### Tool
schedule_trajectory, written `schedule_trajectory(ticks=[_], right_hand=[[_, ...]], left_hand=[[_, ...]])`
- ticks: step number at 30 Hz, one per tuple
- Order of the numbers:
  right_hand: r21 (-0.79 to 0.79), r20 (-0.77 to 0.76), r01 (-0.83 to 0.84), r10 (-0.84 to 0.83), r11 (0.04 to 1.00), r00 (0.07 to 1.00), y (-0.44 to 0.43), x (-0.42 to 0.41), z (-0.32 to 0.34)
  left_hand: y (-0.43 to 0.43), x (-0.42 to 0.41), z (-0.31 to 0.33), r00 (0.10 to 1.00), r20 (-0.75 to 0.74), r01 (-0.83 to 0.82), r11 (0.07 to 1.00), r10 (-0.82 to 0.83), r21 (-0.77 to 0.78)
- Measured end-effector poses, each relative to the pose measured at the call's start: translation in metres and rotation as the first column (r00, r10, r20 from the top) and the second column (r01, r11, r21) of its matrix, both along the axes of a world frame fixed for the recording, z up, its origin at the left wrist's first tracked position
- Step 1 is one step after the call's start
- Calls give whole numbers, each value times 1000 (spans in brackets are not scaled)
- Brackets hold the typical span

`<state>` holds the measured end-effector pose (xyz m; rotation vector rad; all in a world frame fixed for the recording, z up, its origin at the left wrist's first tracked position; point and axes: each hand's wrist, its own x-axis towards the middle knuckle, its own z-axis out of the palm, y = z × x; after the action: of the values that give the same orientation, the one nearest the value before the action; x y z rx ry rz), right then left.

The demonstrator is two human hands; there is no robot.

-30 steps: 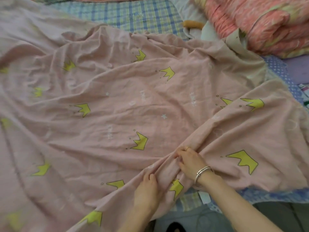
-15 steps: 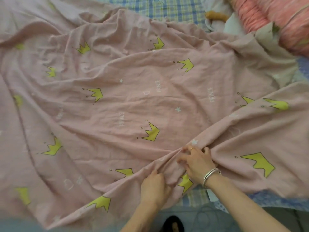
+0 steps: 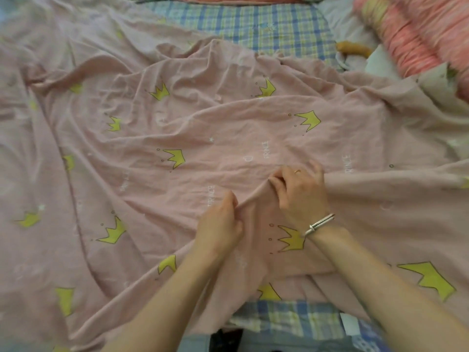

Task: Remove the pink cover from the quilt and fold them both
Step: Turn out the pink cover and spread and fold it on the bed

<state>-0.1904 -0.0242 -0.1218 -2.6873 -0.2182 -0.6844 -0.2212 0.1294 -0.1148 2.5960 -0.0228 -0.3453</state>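
Note:
The pink cover (image 3: 203, 138), printed with yellow crowns, lies spread and wrinkled across the bed. My left hand (image 3: 220, 224) pinches a raised fold of it near the middle. My right hand (image 3: 300, 191), with a ring and a white wrist band, grips the same fold just to the right, fingers curled into the cloth. The folded quilt (image 3: 421, 34), pink-orange patterned, lies at the far right corner, apart from the cover.
A blue and yellow plaid sheet (image 3: 266, 24) shows at the far side, and the plaid sheet (image 3: 286, 318) shows again under the cover's near edge. A small orange object (image 3: 352, 48) lies beside grey cloth near the quilt.
Both hands have moved forward onto the bed, carrying the gripped fold of the cover away from the near edge. More of the cover now lies beneath my forearms.

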Motion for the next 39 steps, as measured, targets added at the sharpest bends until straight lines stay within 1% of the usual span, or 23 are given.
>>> schedule_trajectory(ticks=[2,4,5,6,7,8,9,11,12,13,14,15,16,17,18,21,24,26,28,30,33,35,39], right_hand=[[39,-45,81,-79,996,996,1,16,6],[44,-134,162,-155,986,979,-3,29,6],[32,-185,212,-203,977,962,-6,36,5],[6,-241,267,-257,964,936,-9,43,5],[-22,-304,329,-319,944,897,-11,50,5],[-40,-360,395,-382,918,851,-14,57,5],[-54,-408,449,-430,892,805,-16,65,4],[-90,-460,510,-490,855,741,-13,74,2],[-97,-487,530,-504,843,713,-7,78,-2],[-109,-519,550,-519,828,679,1,82,-5],[-118,-535,553,-522,825,664,12,85,-8],[-123,-517,521,-502,845,693,25,87,-12],[-122,-468,435,-438,892,768,40,87,-17],[-105,-424,344,-355,933,833,57,86,-22],[-88,-413,265,-278,960,867,74,84,-24],[-67,-430,28,-55,997,901,122,76,-27],[-3,-491,-112,97,994,866,152,68,-32],[23,-555,-166,151,986,818,168,61,-34],[32,-643,-249,210,968,736,180,58,-37],[53,-673,-313,265,948,690,192,57,-35],[80,-659,-354,315,932,683,214,57,-32],[121,-671,-372,352,920,653,237,58,-31],[143,-688,-373,363,917,629,273,65,-27]], left_hand=[[5,2,-2,990,-141,-24,997,13,-77],[17,-3,-7,952,-306,-26,987,-25,-161],[27,-5,-11,923,-380,6,989,-62,-147],[41,-4,-15,891,-448,30,995,-69,-93],[59,0,-15,871,-490,35,999,-34,-6],[79,10,-13,882,-471,28,996,14,83],[100,25,-9,924,-379,0,987,61,158],[130,66,5,994,-61,-72,966,89,247],[137,90,14,994,92,-82,962,60,260],[138,112,20,979,204,-69,962,13,266],[133,132,26,963,267,-41,961,-35,275],[125,148,26,957,280,-7,958,-77,288],[116,159,23,960,255,38,952,-119,303],[108,164,15,966,199,96,941,-167,323],[103,163,5,967,136,156,924,-214,348],[109,143,-22,957,29,249,866,-290,434],[142,117,-35,968,-47,242,860,-248,450],[169,100,-38,978,-92,210,872,-189,441],[195,84,-39,987,-109,156,877,-120,454],[218,68,-38,992,-123,86,870,-29,486],[256,47,-37,990,-94,-46,868,105,494],[286,32,-34,972,-98,-134,845,214,517],[329,16,-38,938,-158,-157,784,309,600]])
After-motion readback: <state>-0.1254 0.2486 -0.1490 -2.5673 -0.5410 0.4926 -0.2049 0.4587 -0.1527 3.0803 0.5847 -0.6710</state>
